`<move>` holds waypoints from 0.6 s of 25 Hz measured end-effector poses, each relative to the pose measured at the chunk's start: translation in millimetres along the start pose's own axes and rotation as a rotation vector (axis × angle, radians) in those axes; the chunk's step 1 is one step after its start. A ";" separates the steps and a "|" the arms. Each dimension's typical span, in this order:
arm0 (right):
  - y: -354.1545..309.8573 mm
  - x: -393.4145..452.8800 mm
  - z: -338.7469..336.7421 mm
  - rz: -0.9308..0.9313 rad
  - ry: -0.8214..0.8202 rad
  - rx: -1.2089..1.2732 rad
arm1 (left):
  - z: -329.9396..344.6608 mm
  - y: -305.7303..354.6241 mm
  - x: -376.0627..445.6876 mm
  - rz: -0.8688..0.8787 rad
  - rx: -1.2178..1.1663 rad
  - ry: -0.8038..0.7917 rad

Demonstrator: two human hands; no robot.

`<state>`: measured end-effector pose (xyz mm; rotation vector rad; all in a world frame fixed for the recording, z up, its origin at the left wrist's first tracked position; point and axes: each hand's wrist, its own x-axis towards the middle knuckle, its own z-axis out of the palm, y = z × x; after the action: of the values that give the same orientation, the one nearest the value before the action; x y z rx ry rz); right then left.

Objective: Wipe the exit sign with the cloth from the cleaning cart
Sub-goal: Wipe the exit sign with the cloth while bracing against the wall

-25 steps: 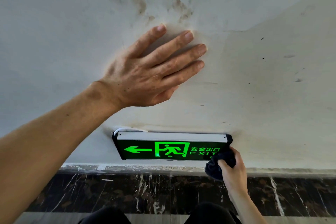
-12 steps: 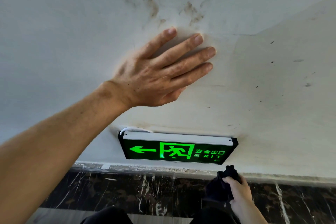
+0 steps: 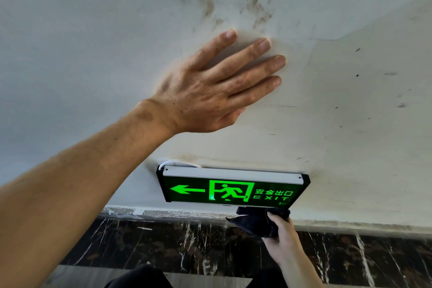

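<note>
Head view: left hand lies flat, fingers spread on the stained white wall. Right hand grips a dark bunched cloth against the lit green exit sign's lower edge, mid-wipe; next, probably sweep leftward along it.

Both forearms bare, no sleeves; dark trousers at bottom edge; no rings visible.

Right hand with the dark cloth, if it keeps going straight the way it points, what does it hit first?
Most likely the lower edge of the exit sign: the right hand points up at it, and the cloth in its grip already looks to touch that edge, though depth is unclear.
</note>
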<state>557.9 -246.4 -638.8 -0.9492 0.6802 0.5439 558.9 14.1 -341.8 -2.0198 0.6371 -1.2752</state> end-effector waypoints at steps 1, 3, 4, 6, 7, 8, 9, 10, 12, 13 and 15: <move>5.2 -1.1 2.4 0.027 -0.008 0.029 | -0.1 -0.1 -0.1 -0.001 -0.001 0.000; 15.0 -5.9 11.1 0.059 -0.036 0.012 | -0.2 0.1 0.2 0.001 -0.003 0.006; 19.9 -9.1 16.3 0.066 -0.055 -0.015 | 0.0 0.3 0.6 0.003 -0.005 0.009; 30.5 -14.8 25.3 0.078 -0.090 -0.069 | 0.3 0.2 0.7 0.005 -0.014 0.008; 35.0 -17.4 29.4 0.085 -0.105 -0.087 | 0.6 0.3 0.6 0.003 -0.021 0.008; 39.1 -19.9 33.1 0.092 -0.115 -0.100 | 0.7 0.3 0.4 0.000 -0.028 0.010; 42.7 -21.4 36.4 0.100 -0.119 -0.109 | 0.7 0.6 0.2 -0.002 -0.031 0.012; 46.1 -22.2 39.5 0.105 -0.119 -0.116 | 0.5 0.6 0.1 -0.004 -0.031 0.014; 52.6 -23.0 45.2 0.110 -0.126 -0.128 | 0.2 0.7 0.9 -0.002 -0.032 0.016; 56.4 -22.9 48.1 0.116 -0.132 -0.133 | 0.2 0.6 1.1 -0.001 -0.036 0.019; 63.9 -22.4 54.3 0.131 -0.133 -0.142 | 0.5 0.6 1.4 0.004 -0.041 0.021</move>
<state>514.4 -171.3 -635.3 -0.9950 0.5923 0.7731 559.9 12.9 -341.6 -2.0397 0.6823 -1.2923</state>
